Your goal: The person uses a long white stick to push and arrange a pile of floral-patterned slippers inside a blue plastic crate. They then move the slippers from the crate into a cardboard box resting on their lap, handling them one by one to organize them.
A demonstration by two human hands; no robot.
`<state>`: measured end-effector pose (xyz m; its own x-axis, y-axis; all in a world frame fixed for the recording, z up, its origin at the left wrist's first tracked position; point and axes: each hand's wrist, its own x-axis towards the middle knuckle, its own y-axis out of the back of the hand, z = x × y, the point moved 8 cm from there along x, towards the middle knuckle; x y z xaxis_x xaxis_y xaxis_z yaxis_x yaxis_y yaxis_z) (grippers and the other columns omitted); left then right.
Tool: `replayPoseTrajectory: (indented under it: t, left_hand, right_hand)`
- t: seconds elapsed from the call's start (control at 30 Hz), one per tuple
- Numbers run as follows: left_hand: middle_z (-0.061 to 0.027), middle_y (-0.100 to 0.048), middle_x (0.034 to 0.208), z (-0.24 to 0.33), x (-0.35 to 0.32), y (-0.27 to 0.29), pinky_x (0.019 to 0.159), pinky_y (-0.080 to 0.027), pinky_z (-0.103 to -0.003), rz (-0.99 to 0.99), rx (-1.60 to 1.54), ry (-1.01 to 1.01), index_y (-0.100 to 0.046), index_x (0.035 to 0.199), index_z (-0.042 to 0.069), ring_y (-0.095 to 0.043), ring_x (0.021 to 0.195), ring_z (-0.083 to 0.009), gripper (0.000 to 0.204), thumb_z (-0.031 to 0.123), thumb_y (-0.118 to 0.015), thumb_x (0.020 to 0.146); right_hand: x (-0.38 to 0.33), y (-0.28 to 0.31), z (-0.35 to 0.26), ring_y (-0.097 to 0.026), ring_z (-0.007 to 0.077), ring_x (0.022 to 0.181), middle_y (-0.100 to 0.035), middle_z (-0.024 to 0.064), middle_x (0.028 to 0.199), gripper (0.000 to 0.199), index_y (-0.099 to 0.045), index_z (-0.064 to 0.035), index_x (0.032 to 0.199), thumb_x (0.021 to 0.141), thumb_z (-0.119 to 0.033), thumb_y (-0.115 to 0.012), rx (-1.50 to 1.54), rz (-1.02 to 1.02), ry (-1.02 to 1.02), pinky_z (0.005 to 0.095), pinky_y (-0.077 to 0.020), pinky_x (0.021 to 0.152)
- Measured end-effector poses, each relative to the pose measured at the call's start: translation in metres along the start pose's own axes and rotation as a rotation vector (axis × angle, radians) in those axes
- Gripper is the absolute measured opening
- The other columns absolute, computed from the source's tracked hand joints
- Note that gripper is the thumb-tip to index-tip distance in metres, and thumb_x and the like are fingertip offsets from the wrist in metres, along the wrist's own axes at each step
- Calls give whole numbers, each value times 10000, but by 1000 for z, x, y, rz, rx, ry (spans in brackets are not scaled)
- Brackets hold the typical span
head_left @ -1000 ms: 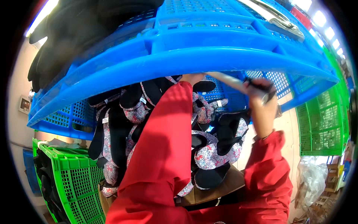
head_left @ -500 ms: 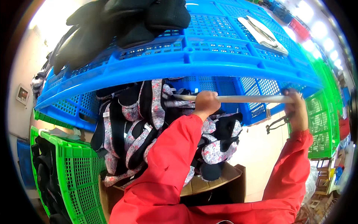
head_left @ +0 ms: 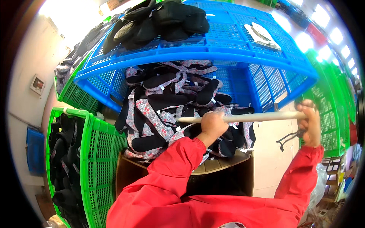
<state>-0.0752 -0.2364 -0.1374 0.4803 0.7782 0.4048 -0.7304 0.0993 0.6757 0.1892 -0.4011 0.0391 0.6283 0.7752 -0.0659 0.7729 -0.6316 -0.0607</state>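
Note:
My left hand [head_left: 214,124] is closed around the middle of a pale wooden stick [head_left: 258,116], in front of a heap of floral-and-black padded fabric pieces [head_left: 154,116]. The stick's tapered tip reaches left over the heap; whether it touches a piece I cannot tell. At the other end my right hand [head_left: 310,123] grips the stick, and a dark cord [head_left: 289,139] hangs beside its palm. White tags stick out from several of the pieces. They spill from a blue mesh crate [head_left: 190,54] lying with its opening towards me, down onto a cardboard box [head_left: 222,163].
Black padded pieces [head_left: 178,19] and a white flat item [head_left: 263,36] lie on top of the blue crate. On the left a green crate [head_left: 104,163] holds dark pieces. Green crates [head_left: 323,106] stand at the right, and a framed picture [head_left: 37,84] hangs on the wall.
The view has shifted, showing more of the crate's inside. Both hands, still on the stick, are lower and farther from the crate's upper edge. The heap has shifted and spreads lower.

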Motion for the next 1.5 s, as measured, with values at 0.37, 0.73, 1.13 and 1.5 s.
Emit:
replayPoseTrajectory:
  t: [0.37,0.73,1.13,1.5]
  left_hand:
    - [-111,-602,743,42,134,-23,684,-470,-477,119,15,-425,-536,672,91,-617,747,-336,250,251,-663,814]
    - [-128,-603,826,-163,197,-124,716,-487,-452,85,11,-405,-586,850,60,-601,843,-365,190,175,-722,783]
    - [-126,-578,713,-136,160,-124,627,-447,-476,-1,-91,-459,-529,724,70,-596,723,-365,196,147,-705,764]
    - [-173,-662,827,-221,183,-169,748,-497,-489,-49,-26,-31,-631,786,41,-631,846,-404,129,164,-599,804]
  right_hand:
    - [-26,28,-17,-451,69,606,-553,36,905,249,-525,-100,1028,824,-139,-661,-155,215,596,209,-358,519]
    - [85,-152,206,-662,155,931,-655,103,1008,231,-546,-23,1037,857,64,-662,-70,-48,523,260,-518,812]
    - [73,-102,140,-557,88,672,-648,93,851,220,-504,-43,1052,873,18,-616,-4,105,344,184,-421,563]
    - [83,-181,128,-632,128,872,-622,62,925,148,-540,-13,980,870,43,-622,-240,-56,433,258,-501,787]
